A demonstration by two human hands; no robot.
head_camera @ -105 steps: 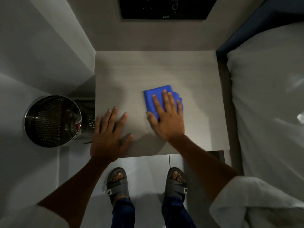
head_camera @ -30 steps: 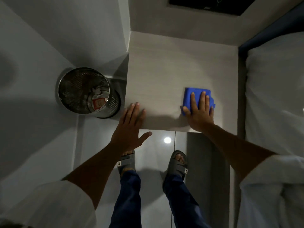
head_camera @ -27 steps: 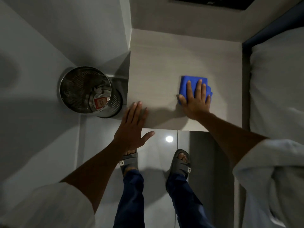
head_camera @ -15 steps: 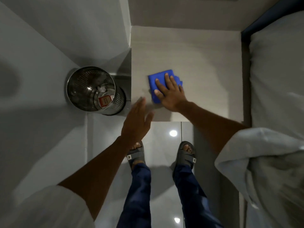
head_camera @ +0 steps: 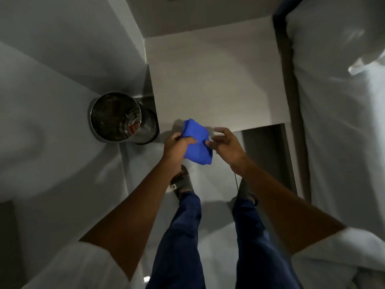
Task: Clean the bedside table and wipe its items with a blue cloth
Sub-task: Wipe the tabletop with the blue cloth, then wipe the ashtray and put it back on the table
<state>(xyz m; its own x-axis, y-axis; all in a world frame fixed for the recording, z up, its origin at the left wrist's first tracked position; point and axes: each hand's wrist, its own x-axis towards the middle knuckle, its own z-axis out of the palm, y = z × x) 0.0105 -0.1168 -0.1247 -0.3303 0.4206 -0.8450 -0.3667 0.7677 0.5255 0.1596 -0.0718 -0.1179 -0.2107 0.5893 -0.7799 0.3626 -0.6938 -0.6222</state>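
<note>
**A:** Fingers [head_camera: 188,140] of the left hand [head_camera: 177,146] curled tight, pinching the upper left edge of the crumpled bright blue cloth [head_camera: 196,144]. Right hand [head_camera: 226,146] looser: fingertips bent inward, touching or just about touching the cloth's right side. Hard to call with the blur.

**B:** So cloth off the table then?

**A:** Yep. Held up in the air between both hands, over the near edge of the pale wood-grain bedside table [head_camera: 218,84], partly over the floor. Table top bare, nothing standing on it. Looks like a refold mid-job, probably to get a clean face outward.

**B:** Tips for doing that bit right?

**A:** Worth keeping the left pinch firm as the anchor and letting the right hand take the opposite edge properly, not just brush it. Fold dirty side in, flatten into a pad that fits under the palm. Bunched like this, only the lumps would touch the surface.

**B:** Anything nearby to watch?

**A:** Round perforated steel waste bin [head_camera: 116,117] on the floor just left of the table, with some rubbish inside. Handy for shaking dust into, though better low and gentle. White bedding [head_camera: 337,122] on the right, well clear of the hands, so best to keep crumbs from flying that way.
</note>
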